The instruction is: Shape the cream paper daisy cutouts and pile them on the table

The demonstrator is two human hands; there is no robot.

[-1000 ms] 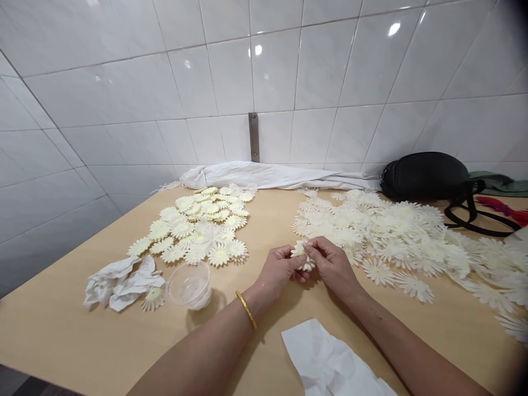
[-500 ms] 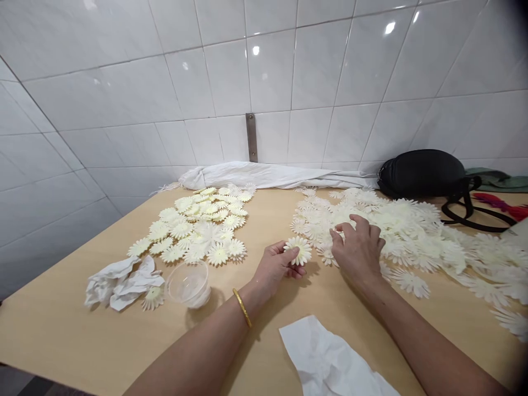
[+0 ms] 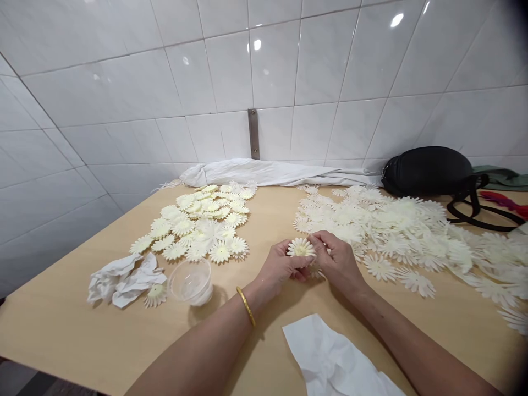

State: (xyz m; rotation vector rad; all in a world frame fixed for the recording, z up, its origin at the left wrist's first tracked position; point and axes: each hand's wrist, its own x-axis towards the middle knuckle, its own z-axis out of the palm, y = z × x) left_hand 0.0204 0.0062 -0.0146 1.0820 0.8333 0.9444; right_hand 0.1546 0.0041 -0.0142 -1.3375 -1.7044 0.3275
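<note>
My left hand (image 3: 284,264) is closed on a cream artificial flower (image 3: 301,247), thumb on its front and fingers behind. At the flower's right edge, my right hand (image 3: 336,258) pinches with thumb and forefinger, touching the petals. Part of another petal layer shows just under the hands; whether it is held or lies on the table I cannot tell. Left of the hands spreads a pile of yellowish layered flowers (image 3: 181,225). On the right lies a larger pile of paler petal cutouts (image 3: 383,225). A clear plastic cup (image 3: 191,281) with whitish contents stands left of my left forearm.
Crumpled white paper (image 3: 124,278) and a single flower (image 3: 155,295) lie beside the cup. A white sheet (image 3: 334,357) rests between my forearms. Along the tiled wall are a rolled white cloth (image 3: 268,173) and a black bag (image 3: 429,171) with a strap.
My right hand has come from the right pile leftward to the flower in my left hand, and its fingers have closed. The left hand keeps hold of the flower. The view has shifted slightly.
</note>
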